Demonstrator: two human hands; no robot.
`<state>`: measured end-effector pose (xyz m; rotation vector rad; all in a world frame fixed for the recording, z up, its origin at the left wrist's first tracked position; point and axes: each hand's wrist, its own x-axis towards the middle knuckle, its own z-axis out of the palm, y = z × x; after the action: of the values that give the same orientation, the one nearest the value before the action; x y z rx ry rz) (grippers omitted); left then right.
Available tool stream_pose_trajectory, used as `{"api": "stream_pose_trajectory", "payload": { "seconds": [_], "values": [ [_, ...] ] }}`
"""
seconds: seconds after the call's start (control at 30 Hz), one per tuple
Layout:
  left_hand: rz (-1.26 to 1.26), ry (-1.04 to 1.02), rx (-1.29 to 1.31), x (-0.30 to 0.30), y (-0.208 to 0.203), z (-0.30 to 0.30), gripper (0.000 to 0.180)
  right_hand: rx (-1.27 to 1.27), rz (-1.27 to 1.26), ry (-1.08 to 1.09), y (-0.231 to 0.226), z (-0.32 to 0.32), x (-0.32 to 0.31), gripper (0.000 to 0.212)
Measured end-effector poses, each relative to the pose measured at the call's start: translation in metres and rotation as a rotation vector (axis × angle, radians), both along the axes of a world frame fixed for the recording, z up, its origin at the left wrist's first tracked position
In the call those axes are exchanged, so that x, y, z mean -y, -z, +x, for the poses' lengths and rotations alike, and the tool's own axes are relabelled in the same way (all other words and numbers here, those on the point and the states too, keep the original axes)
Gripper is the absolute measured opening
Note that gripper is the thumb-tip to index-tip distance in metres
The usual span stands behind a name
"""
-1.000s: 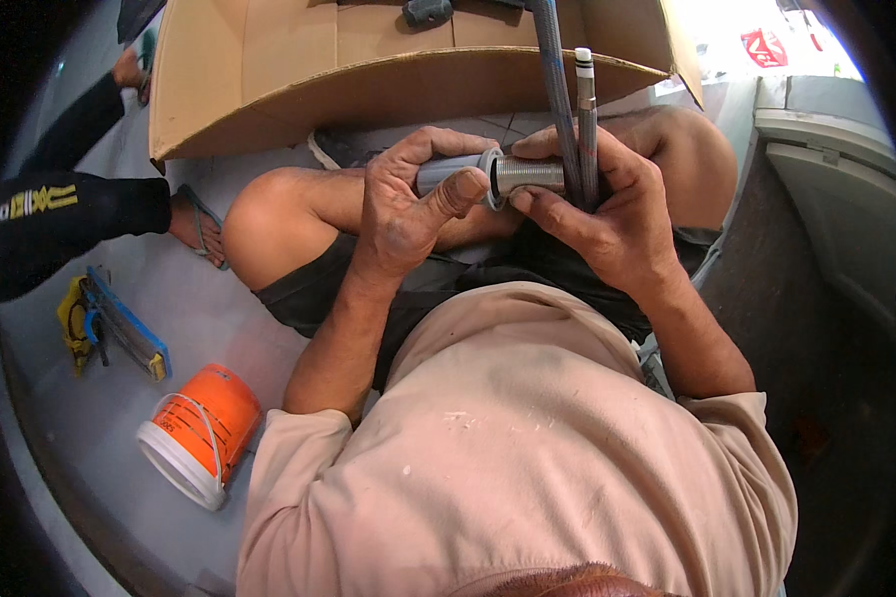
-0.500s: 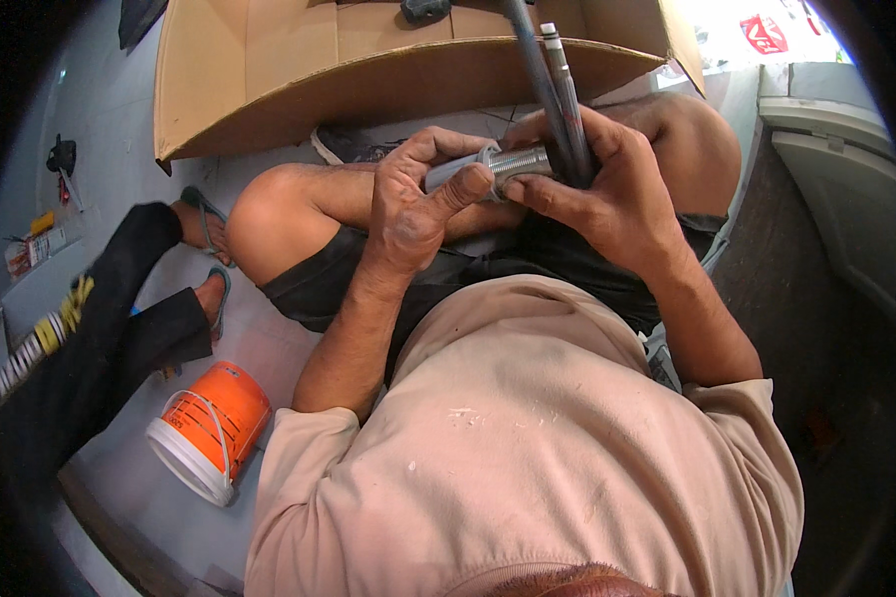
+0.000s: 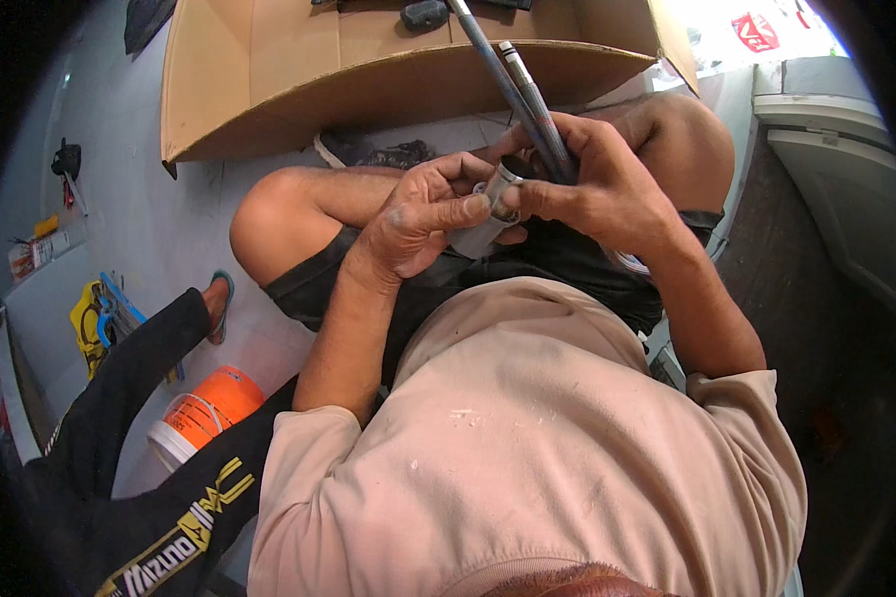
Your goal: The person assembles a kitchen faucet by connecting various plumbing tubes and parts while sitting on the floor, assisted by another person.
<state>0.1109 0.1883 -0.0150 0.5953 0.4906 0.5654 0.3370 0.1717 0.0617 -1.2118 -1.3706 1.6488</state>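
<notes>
Over my lap, my left hand (image 3: pixel 408 227) is closed round a grey cylindrical fitting (image 3: pixel 478 239), its thumb pressed on the collar. A shiny metal tube (image 3: pixel 509 174) rises from that fitting, its open end tilted up. My right hand (image 3: pixel 612 189) grips two grey braided hoses (image 3: pixel 530 111) between palm and fingers, while its thumb rests against the metal tube. One hose has a metal end piece (image 3: pixel 513 58); the other runs up past the box edge. The fingers behind the fitting are partly hidden.
A large open cardboard box (image 3: pixel 398 104) stands ahead of my crossed legs, with a black object (image 3: pixel 424 15) inside. At the left, a person in black trousers (image 3: pixel 139 363) stands by an orange and white bucket (image 3: pixel 214 403). A pale panel (image 3: pixel 836 179) is at the right.
The fitting and metal tube have tipped more upright, and the threaded part is now largely covered by my fingers. The hoses lean further left. The person at the left has stepped closer, partly covering the bucket.
</notes>
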Motion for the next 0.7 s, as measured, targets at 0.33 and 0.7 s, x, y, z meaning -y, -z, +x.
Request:
{"api": "stream_pose_trajectory", "payload": {
  "seconds": [0.33,0.7],
  "values": [
    [-0.042,0.109,0.085,0.002,-0.006,0.008,0.048,0.019,-0.064,0.042,0.005,0.005,-0.002,0.042],
    [-0.057,-0.098,-0.084,0.003,-0.013,0.012,0.044,-0.075,-0.105,0.241,0.019,0.008,0.003,0.047]
  ]
}}
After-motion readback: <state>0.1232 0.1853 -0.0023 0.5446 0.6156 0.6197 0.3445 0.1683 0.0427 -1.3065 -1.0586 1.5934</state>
